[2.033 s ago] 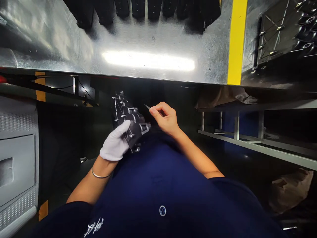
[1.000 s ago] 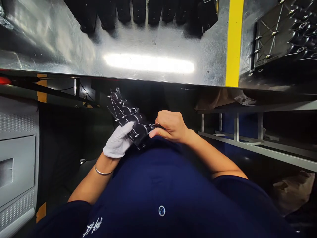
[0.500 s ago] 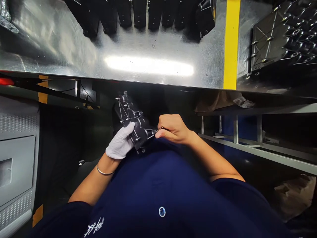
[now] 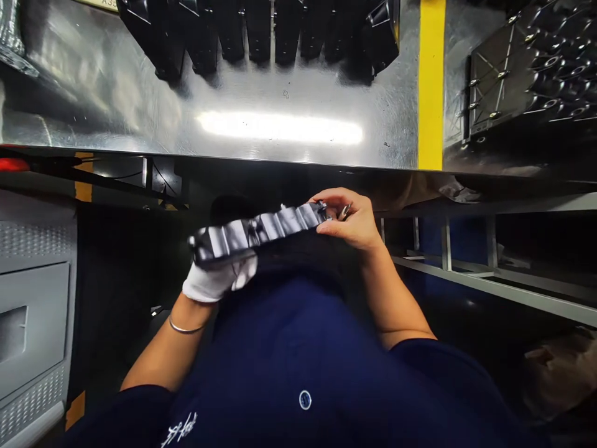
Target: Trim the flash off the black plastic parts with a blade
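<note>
A black, glossy ribbed part (image 4: 261,230) is held in front of my body, below the bench edge, its long side running left to right and slightly up. My left hand (image 4: 221,277), in a white glove, grips its left end from below. My bare right hand (image 4: 349,219) pinches its right end between thumb and fingers. A small metal tool (image 4: 346,212) also sits in the right hand, mostly hidden by the fingers.
Across the top runs a metal bench (image 4: 280,149) with a row of black parts (image 4: 259,37) and yellow tape (image 4: 431,87). More black parts (image 4: 501,74) lie right of the tape. A grey rack (image 4: 494,289) stands right, a grey cabinet (image 4: 41,311) left.
The black part has been turned from a steep slant to nearly level, showing its ribbed side. My right hand has moved up and right and now grips the part's end.
</note>
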Tool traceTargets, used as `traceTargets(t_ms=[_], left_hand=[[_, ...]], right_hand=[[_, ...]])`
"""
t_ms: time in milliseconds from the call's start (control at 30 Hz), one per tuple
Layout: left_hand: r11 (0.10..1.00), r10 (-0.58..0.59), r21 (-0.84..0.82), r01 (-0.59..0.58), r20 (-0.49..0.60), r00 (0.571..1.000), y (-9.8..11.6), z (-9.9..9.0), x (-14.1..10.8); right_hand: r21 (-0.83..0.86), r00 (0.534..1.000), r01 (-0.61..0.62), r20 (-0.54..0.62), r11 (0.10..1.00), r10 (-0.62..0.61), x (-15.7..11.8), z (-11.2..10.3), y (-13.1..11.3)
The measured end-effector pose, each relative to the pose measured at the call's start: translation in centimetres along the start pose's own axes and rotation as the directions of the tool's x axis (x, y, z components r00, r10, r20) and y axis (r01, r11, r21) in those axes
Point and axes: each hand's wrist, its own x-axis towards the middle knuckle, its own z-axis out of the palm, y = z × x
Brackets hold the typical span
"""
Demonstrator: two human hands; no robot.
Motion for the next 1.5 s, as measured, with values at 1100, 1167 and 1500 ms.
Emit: traceTargets(t_ms=[1100, 1167, 1500], left_hand=[[0.966, 0.258, -0.062, -0.251, 0.243, 0.935, -0.7, 0.4, -1.0], [0.966, 0.257, -0.071, -0.247, 0.238, 0.937, -1.0, 0.8, -1.0], [0.943, 0.209, -0.286, -0.167, 0.122, 0.970, -1.7, 2.9, -1.2]], right_hand=[[-0.384, 0.742, 0.637, 0.539, 0.668, -0.398, -0.5, 4.8, -2.9], [-0.391, 0.735, 0.653, 0.536, 0.648, -0.417, -0.5, 4.7, -2.8], [-0.598, 0.756, 0.639, 0.373, 0.484, -0.538, -0.3, 4.7, -1.5]])
